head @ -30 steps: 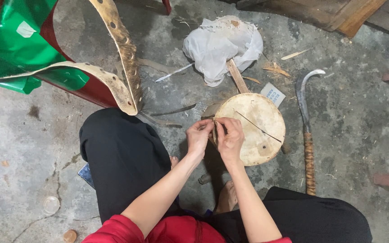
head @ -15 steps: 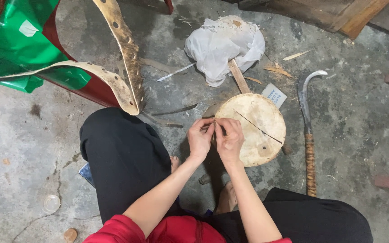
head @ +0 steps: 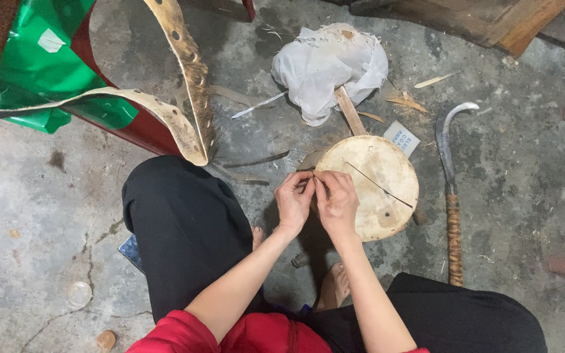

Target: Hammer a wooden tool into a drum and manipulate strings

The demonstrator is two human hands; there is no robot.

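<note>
A person is squatting on a concrete floor (head: 47, 216) over a round wooden block (head: 374, 186), and everything else is lying around that block. Both hands are meeting at the block's near left edge: the left hand (head: 293, 201) and the right hand (head: 338, 202) are pinching a thin dark sliver (head: 380, 186) between their fingertips, and it is stretching from the pinch across the block's top toward its far right side. Both hands are closed tightly on that sliver; how firmly cannot be judged.

Beyond the block a white cloth bundle (head: 328, 65) is sitting, with a flat wooden stick (head: 349, 111) leaning from it onto the block's rim. To the block's right a curved sickle (head: 451, 189) with a wrapped handle is lying on the floor. To the left, well apart, a strip of hide (head: 184, 98) is curling over green sheeting (head: 34, 65).

The sliver looks fine and brittle, so it is likely to snap if the fingers are bending or pulling it unevenly. It may also slip free, the pinch being so small. The sickle's blade is lying near the right knee, a hazard if the person is shifting.
</note>
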